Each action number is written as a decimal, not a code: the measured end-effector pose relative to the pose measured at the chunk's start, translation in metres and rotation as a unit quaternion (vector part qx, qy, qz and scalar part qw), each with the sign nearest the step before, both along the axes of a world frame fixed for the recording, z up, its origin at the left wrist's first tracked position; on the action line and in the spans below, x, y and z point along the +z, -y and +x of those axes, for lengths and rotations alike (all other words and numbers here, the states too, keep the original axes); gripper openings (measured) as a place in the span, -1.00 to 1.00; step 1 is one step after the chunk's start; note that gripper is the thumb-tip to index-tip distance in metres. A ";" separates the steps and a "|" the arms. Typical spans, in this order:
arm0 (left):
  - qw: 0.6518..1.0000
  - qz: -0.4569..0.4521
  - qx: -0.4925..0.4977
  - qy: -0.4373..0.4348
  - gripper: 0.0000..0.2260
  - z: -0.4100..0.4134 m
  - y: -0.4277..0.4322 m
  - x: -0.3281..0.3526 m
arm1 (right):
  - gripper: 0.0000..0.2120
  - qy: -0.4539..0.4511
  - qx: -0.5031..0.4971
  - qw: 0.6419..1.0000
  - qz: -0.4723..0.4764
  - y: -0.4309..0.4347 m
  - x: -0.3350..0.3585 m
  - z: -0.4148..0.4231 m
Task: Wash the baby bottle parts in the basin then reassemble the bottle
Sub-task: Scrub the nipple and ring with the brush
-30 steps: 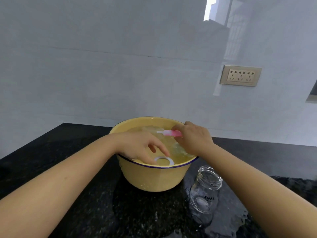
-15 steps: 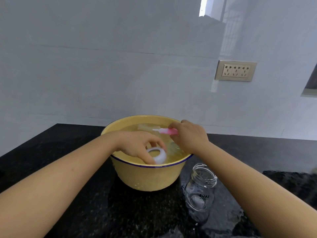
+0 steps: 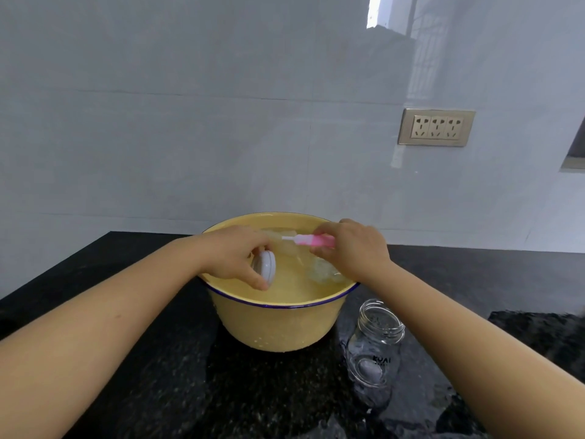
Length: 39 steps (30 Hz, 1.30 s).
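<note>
A yellow basin (image 3: 278,324) with a blue rim holds water on the black counter. My left hand (image 3: 234,256) grips a white screw ring (image 3: 266,267) on edge, just above the water at the basin's left side. My right hand (image 3: 354,248) holds a small pink brush (image 3: 311,240), its white tip pointing left over the basin. A clear bottle part (image 3: 323,270) lies in the water below the right hand. The clear glass bottle (image 3: 375,346) stands open-mouthed on the counter to the right of the basin.
The black speckled counter (image 3: 158,391) is wet around the basin and bottle. A white tiled wall stands close behind, with a gold socket plate (image 3: 436,127) at the right. A dark mat (image 3: 538,331) lies at the right edge.
My left hand has picked the white ring out of the water and turned it on edge. The right hand has kept the pink brush over the basin.
</note>
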<state>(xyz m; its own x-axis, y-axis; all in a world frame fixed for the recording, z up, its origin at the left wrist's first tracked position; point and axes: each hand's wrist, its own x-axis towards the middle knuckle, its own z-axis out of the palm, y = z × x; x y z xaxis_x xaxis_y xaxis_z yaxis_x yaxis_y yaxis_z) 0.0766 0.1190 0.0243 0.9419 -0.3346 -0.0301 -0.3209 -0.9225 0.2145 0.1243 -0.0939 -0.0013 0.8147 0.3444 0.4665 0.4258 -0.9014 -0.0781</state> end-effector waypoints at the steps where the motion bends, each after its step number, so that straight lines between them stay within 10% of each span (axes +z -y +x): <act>1: 1.000 -0.007 0.000 0.001 -0.58 0.000 0.000 0.000 | -0.66 -0.001 -0.003 1.000 -0.001 0.000 0.000 0.000; 9: 0.972 -0.230 -0.014 -0.047 -0.37 -0.004 -0.011 0.006 | -0.64 -0.020 -0.023 0.999 0.010 0.001 -0.002 0.003; 23: 0.993 0.088 -0.020 -0.071 -0.47 0.018 -0.006 -0.021 | -0.62 -0.019 -0.031 0.999 -0.013 0.001 0.000 0.000; 39: 0.990 -0.064 0.123 -0.034 -0.54 0.025 -0.012 -0.024 | -0.73 0.086 0.032 0.996 -0.002 0.012 0.017 -0.005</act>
